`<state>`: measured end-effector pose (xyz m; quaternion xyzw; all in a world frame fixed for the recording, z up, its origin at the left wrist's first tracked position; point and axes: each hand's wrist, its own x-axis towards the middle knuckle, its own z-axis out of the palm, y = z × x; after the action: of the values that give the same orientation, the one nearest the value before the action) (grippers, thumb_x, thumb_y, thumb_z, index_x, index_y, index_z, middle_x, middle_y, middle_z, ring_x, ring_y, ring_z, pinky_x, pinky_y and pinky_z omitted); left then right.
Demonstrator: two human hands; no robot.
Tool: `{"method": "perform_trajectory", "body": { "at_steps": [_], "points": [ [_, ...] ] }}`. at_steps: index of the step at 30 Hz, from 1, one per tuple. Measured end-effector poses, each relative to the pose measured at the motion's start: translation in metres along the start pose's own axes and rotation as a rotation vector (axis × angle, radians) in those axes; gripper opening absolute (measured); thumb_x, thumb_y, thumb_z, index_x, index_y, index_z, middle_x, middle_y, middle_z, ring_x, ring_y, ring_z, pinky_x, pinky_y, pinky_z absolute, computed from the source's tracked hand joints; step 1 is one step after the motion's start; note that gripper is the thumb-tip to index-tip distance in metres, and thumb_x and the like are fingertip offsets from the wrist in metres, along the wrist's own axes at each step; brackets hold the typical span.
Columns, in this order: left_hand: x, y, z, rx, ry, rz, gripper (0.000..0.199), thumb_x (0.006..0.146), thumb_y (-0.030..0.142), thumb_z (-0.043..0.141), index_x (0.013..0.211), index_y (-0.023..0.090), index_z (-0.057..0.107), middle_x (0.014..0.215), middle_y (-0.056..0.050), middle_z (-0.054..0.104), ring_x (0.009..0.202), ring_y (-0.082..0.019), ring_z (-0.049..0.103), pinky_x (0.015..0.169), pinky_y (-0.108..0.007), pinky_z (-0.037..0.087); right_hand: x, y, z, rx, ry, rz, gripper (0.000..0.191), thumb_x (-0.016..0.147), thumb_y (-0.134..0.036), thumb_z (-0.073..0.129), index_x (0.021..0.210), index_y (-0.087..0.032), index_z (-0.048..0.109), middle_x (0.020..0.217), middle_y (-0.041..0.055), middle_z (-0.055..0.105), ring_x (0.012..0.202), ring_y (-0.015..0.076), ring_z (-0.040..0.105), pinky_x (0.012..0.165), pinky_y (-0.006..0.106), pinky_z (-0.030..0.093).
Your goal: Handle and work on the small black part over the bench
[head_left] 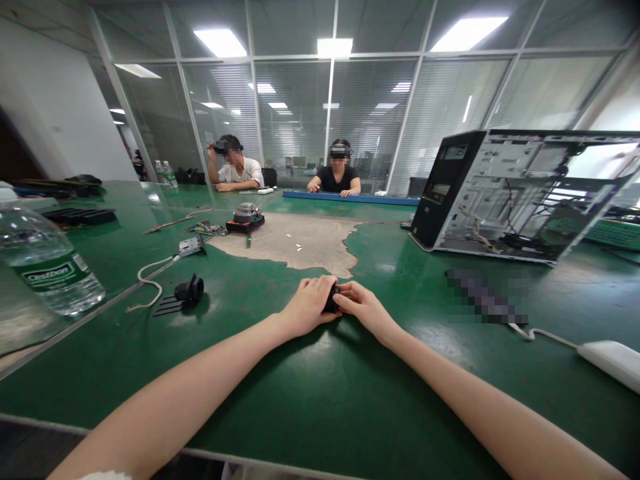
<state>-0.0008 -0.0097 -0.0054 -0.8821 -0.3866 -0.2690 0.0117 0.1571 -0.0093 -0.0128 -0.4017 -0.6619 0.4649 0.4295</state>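
Note:
Just in front of me, over the green table (320, 373), both hands close around a small black part (331, 301). My left hand (311, 303) wraps it from the left and covers most of it. From the right, the thumb and fingers of my right hand (357, 301) grip its edge. Its exact kind is hidden by the fingers. To the left of my hands lies a black plastic piece (187, 291) with a round end and long prongs. Behind it sits a metal bracket (191, 245) with a pale cable.
An opened computer case (465, 193) stands at right, near a dark blurred object (485, 297) and a white power adapter (607, 360). A water bottle (55, 267) is at left. A fan-like cooler (246, 217) lies beyond. Two people sit across the table.

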Motion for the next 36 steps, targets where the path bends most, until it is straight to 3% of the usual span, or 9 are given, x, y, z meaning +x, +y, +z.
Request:
{"method": "perform_trajectory", "body": {
  "at_steps": [8,11,15,24,29,36],
  "points": [
    [-0.0004,-0.0004,-0.0006,-0.002,-0.006,0.0,0.051,0.069,0.031,0.06,0.11,0.02,0.031,0.109,-0.007,0.047,0.1,-0.023,0.046,0.084,-0.037,0.031,-0.0061,-0.0012,0.002,-0.029,-0.006,-0.107,0.019,0.073,-0.032,0.055,0.086,-0.021,0.046,0.086,0.0007,0.056,0.078,0.0131,0.057,0.066,0.027,0.048],
    [-0.0006,-0.0006,-0.001,-0.006,-0.003,0.002,0.051,0.069,0.032,0.06,0.11,0.02,0.031,0.11,-0.007,0.047,0.101,-0.023,0.045,0.084,-0.037,0.031,-0.0041,0.0006,0.0039,-0.033,0.025,-0.106,0.017,0.075,-0.035,0.051,0.084,-0.021,0.046,0.084,0.0002,0.055,0.07,0.0117,0.056,0.06,0.025,0.048],
    [-0.0007,-0.0002,-0.002,-0.007,-0.004,0.002,0.05,0.069,0.032,0.061,0.109,0.021,0.032,0.11,-0.007,0.047,0.101,-0.022,0.045,0.084,-0.037,0.032,-0.0003,0.0039,0.0031,-0.064,0.061,-0.073,0.024,0.074,-0.034,0.053,0.093,-0.021,0.046,0.092,0.0032,0.055,0.077,0.0137,0.056,0.063,0.027,0.049],
    [-0.0003,0.0009,-0.003,-0.029,-0.01,0.006,0.05,0.07,0.029,0.059,0.111,0.021,0.031,0.111,-0.007,0.047,0.102,-0.022,0.046,0.086,-0.038,0.031,-0.0082,-0.0024,0.0039,-0.079,0.005,-0.14,0.02,0.074,-0.031,0.053,0.09,-0.021,0.046,0.09,0.0014,0.053,0.084,0.0138,0.055,0.069,0.027,0.049],
    [-0.0002,0.0013,-0.0031,-0.033,-0.01,-0.006,0.051,0.07,0.031,0.059,0.112,0.02,0.031,0.109,-0.008,0.048,0.104,-0.023,0.045,0.086,-0.038,0.031,-0.0028,0.0006,0.0046,-0.038,0.035,-0.107,0.019,0.076,-0.034,0.05,0.088,-0.021,0.045,0.087,0.001,0.053,0.075,0.0125,0.055,0.061,0.026,0.049],
    [-0.0012,0.0013,-0.0046,-0.035,-0.014,0.009,0.052,0.07,0.029,0.06,0.112,0.021,0.03,0.113,-0.008,0.047,0.103,-0.023,0.045,0.085,-0.038,0.032,-0.0035,0.0001,0.0024,-0.069,-0.002,-0.069,0.023,0.074,-0.034,0.052,0.093,-0.02,0.048,0.091,0.0028,0.055,0.077,0.0131,0.056,0.067,0.028,0.048]
  ]
}}
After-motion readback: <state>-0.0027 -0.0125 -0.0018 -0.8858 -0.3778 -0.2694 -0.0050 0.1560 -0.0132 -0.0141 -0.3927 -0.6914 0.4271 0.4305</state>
